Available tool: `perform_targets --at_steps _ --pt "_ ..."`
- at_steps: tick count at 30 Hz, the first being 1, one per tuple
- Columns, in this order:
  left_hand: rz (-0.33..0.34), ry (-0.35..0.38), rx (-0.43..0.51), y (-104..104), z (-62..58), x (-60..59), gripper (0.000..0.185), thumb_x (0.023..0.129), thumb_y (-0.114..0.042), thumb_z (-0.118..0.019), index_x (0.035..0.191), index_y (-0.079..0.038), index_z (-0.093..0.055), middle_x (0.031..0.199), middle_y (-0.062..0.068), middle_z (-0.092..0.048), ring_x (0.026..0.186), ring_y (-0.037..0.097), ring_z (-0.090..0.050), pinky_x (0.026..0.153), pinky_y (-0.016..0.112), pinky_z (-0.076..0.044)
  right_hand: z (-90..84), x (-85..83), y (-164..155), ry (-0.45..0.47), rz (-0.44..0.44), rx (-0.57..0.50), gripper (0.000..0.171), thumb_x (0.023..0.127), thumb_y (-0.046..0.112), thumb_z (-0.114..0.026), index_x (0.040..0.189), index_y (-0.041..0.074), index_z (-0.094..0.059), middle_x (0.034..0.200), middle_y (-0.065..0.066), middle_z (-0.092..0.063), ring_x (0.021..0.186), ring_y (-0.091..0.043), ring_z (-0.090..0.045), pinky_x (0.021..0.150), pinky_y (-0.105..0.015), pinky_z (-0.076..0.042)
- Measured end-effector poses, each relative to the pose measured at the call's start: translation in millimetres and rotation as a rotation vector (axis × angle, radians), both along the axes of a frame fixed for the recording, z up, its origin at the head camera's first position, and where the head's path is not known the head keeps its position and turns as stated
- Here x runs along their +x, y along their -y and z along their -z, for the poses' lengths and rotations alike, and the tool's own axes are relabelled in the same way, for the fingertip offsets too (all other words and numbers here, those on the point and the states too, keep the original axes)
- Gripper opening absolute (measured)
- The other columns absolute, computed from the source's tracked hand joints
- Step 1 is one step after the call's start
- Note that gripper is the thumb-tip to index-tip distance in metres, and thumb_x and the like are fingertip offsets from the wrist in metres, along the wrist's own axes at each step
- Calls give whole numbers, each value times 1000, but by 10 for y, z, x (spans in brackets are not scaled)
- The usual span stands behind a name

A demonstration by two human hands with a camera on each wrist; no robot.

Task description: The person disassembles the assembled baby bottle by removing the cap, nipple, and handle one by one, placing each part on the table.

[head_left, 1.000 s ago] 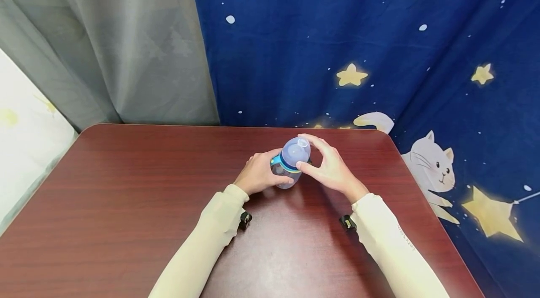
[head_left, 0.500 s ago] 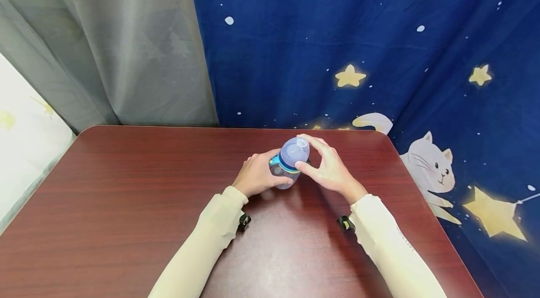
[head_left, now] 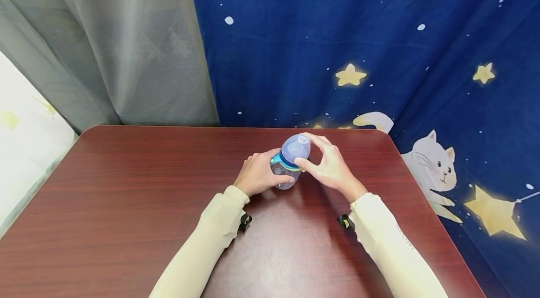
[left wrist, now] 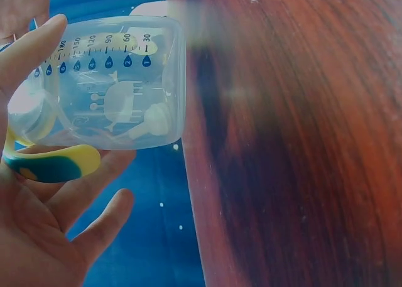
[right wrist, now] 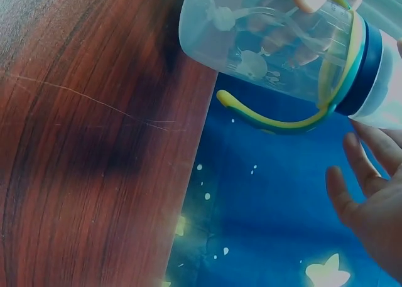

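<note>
Right hand (head_left: 333, 169) slightly further round the bottle's cap (head_left: 295, 147), bottle (head_left: 287, 171) barely shifted.

Dark red wood-grain table (head_left: 126, 204) w/ baby bottle (head_left: 290, 162) standing on it.

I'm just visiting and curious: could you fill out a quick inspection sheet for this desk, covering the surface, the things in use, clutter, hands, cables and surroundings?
Surface: dark red wood-grain table, with a fine scratch seen by the right wrist camera.
Things in use: clear baby bottle with printed measuring marks, yellow-and-teal handles and a translucent cap; it stands on the table.
Clutter: nothing seen.
Hands: left hand grips the bottle's body; right hand pinches the cap.
Cables: nothing seen.
Surroundings: grey curtain; blue star-and-cat cloth.
</note>
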State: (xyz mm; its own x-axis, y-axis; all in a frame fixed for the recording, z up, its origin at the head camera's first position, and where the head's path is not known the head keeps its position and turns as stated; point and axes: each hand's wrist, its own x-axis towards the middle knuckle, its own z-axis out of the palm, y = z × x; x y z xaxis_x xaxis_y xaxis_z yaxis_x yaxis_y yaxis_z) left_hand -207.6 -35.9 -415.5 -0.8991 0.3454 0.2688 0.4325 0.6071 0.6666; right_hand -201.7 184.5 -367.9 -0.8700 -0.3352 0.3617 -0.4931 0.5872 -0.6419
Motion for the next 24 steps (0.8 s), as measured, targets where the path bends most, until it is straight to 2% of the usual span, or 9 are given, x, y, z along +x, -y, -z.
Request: perform_targets --at_steps 14,20,24 --pt "-44 -5 12 15 26 15 68 67 -53 -88 123 -23 -66 98 -11 -71 80 9 -65 70 34 -52 -43 40 -26 -74 37 -135 64 84 22 -80 140 7 -54 134 -10 -61 127 -27 -52 108 -53 -37" --pt "-82 11 24 21 17 13 68 67 -54 -88 123 -21 -65 100 -7 -72 86 16 -68 73 37 -52 -110 64 -75 -115 49 -209 61 82 13 -81 138 8 -56 130 -10 -63 124 -26 -55 108 -54 -36" --pt "-104 15 43 29 1 3 70 68 -53 -88 125 -19 -65 103 -4 -73 88 20 -69 75 40 -54 -166 96 -88 -118 68 -228 62 79 6 -81 136 3 -56 129 -15 -63 122 -30 -55 107 -54 -36"
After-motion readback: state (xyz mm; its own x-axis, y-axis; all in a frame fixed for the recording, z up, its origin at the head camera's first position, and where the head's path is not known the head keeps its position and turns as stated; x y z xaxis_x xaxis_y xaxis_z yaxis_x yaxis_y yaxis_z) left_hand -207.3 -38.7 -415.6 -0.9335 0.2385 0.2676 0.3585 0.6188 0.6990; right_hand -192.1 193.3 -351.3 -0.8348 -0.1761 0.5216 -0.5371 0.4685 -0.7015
